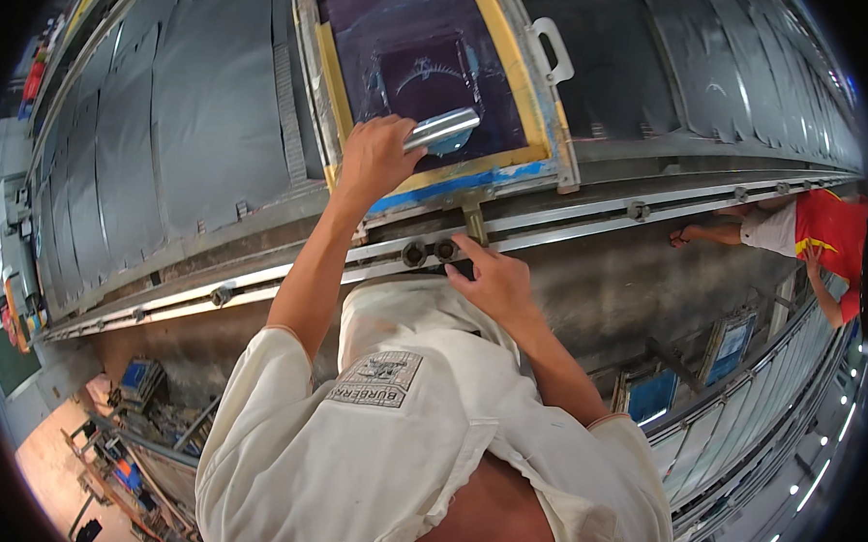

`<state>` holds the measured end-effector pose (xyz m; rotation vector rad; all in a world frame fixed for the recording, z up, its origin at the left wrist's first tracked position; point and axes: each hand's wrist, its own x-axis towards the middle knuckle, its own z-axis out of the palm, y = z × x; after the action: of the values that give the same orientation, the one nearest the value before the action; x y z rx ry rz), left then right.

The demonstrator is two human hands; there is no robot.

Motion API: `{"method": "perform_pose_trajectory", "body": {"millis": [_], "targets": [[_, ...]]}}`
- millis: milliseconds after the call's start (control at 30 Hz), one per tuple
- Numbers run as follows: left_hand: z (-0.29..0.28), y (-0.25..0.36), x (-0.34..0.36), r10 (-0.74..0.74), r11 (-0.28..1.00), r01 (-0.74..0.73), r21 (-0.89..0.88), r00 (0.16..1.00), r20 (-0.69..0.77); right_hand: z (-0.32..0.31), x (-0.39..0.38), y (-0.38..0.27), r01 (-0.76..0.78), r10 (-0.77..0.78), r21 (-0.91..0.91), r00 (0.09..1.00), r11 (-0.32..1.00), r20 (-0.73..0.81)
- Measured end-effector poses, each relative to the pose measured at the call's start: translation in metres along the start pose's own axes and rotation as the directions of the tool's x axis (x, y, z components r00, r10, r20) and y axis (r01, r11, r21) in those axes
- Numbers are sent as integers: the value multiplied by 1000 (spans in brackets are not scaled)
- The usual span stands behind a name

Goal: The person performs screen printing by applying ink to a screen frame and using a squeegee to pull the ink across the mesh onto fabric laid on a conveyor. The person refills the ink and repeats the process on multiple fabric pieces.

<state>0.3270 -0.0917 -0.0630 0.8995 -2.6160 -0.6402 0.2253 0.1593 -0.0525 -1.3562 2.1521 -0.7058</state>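
A screen-printing frame [556,131] with yellow tape along its inner edges and blue tape at its near side lies on the long table in front of me. Its dark purple mesh [396,22] carries a pale curved design inside a darker square. My left hand [376,157] is closed round one end of a squeegee [448,126] with a shiny metal bar, held low over the near part of the mesh. Light blue ink shows under the bar. Beside the metal rail, my right hand [499,285] has thumb and forefinger apart, close to two dark round rollers [430,252].
Dark sheets [215,77] cover the table on both sides of the frame. A double metal rail [591,220] runs along its near edge. At the right is another person in a red shirt [828,230]. Blue-meshed frames [646,397] lean behind me on the right; a rack [145,452] stands lower left.
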Motion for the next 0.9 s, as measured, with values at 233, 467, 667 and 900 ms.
{"method": "perform_pose_trajectory", "body": {"millis": [233,467,667,900], "targets": [[-2,7,1,6,1000,-7,-18,1000,-8,10,-11,26,-336,338,221,941,916,31],[-3,0,0,2,1000,-2,2,1000,7,-19,23,-22,-228,333,381,913,896,-236],[0,1,5,51,999,-51,-2,999,-12,-7,50,20,-321,319,7,945,947,67],[-19,5,10,28,1000,-27,15,999,-36,1,58,5,-363,305,233,919,902,251]]}}
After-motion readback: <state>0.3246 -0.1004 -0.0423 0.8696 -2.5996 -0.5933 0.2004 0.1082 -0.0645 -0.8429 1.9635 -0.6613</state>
